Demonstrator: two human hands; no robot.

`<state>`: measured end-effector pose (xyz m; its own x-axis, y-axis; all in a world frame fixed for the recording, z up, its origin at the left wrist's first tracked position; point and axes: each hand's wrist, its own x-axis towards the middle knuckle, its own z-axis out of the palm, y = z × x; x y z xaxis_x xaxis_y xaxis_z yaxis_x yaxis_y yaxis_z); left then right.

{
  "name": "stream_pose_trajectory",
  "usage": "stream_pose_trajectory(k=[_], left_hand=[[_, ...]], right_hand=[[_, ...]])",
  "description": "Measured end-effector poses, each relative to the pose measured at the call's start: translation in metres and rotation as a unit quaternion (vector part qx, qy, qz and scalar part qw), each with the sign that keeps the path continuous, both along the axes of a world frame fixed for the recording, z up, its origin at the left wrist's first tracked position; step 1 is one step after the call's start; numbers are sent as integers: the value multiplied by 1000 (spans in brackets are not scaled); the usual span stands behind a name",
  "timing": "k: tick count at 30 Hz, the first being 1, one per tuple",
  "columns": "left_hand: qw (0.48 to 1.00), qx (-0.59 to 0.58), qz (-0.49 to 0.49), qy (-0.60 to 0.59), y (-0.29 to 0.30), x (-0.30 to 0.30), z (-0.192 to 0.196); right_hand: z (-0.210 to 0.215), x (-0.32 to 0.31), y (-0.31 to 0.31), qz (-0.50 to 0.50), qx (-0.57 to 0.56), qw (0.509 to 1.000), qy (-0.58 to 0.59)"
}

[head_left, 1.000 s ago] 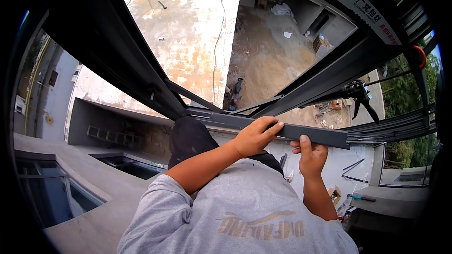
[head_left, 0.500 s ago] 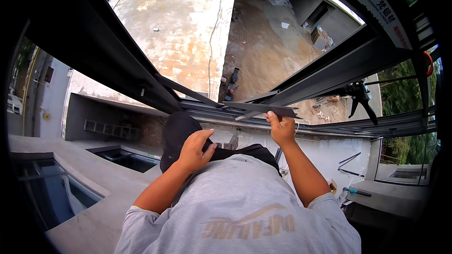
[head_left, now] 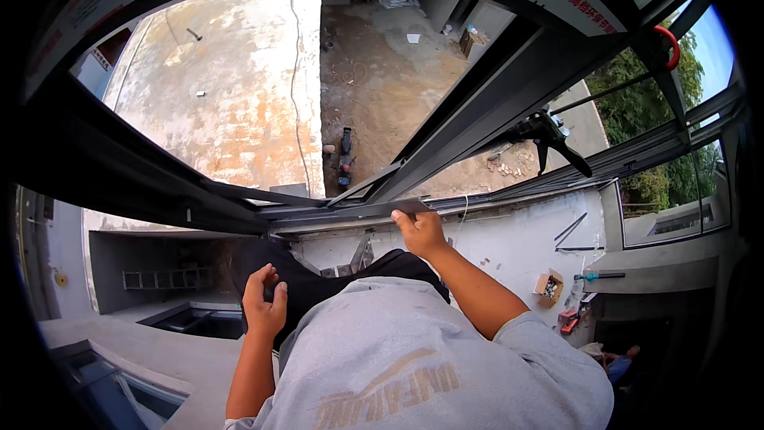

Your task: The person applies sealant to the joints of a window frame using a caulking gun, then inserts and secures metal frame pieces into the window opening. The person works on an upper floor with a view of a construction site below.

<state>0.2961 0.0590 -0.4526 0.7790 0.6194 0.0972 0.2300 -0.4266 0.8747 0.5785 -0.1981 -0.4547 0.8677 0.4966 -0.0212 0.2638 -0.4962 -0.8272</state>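
Note:
A thin dark flat strip (head_left: 411, 206) is pinched between the thumb and fingers of my right hand (head_left: 422, 232), in front of my lap. It lies along the lower rail of a dark metal window frame (head_left: 469, 115); whether it touches the rail I cannot tell. My left hand (head_left: 264, 301) hovers over my left thigh, thumb and fingers apart and loosely curled, with nothing in it. To the right of my right hand, a black caulking gun (head_left: 549, 139) rests by the frame, its long rod ending in a red hook (head_left: 671, 48).
Beyond the frame, a sunlit concrete surface (head_left: 231, 111) and a shaded yard (head_left: 390, 72) lie far below. Down at the right are a cardboard box (head_left: 548, 288), a teal-and-black tool (head_left: 598, 276) and another person (head_left: 618, 365). A ladder (head_left: 167, 279) lies low on the left.
My view has turned, so the frame and yard sit further left. My left hand has dropped lower, away from the frame. The right hand still grips the strip, now nearer the rail.

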Motion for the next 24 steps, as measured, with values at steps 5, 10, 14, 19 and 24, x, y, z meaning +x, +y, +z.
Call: stream_pose_trajectory(k=[5, 10, 14, 19, 24], left_hand=[[998, -45, -46, 13, -1, 18, -17], [992, -8, -127, 11, -11, 58, -14], [981, 19, -191, -18, -23, 84, 1], [976, 29, -217, -18, -24, 87, -6], [959, 45, -278, -20, -21, 82, 25]], right_hand=[[44, -12, -22, 36, 18, 999, 15], [93, -25, -40, 51, 96, 994, -26], [126, -39, -52, 32, 94, 995, 0], [143, -45, -48, 60, 106, 990, -72], [145, -61, -41, 65, 92, 983, -144]])
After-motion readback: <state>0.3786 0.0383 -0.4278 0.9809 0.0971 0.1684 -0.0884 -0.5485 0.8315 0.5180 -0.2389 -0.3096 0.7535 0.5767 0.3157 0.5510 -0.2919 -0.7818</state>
